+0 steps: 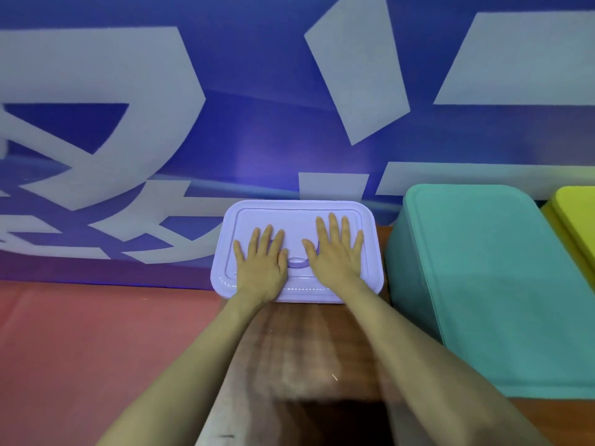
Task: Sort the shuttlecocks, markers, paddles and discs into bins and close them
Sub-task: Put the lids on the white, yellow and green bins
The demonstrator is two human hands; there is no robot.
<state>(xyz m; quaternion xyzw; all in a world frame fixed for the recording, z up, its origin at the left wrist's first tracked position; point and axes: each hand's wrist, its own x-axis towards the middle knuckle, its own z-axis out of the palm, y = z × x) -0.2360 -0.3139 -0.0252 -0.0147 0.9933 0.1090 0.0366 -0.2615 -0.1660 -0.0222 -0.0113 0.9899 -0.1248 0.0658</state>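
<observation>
On the wooden table point(289, 342), 2 hands flat on the purple bin's lid point(297, 220).
L hand point(261, 263) & R hand point(338, 254) both spread, fingers straight, pressing the lid either side of its centre handle point(297, 262), grasping nothing. Teal bin point(499, 284) just beside on the right, lid on; yellow bin point(576, 217) past it at frame edge. Blue/white banner point(225, 91) behind.
</observation>
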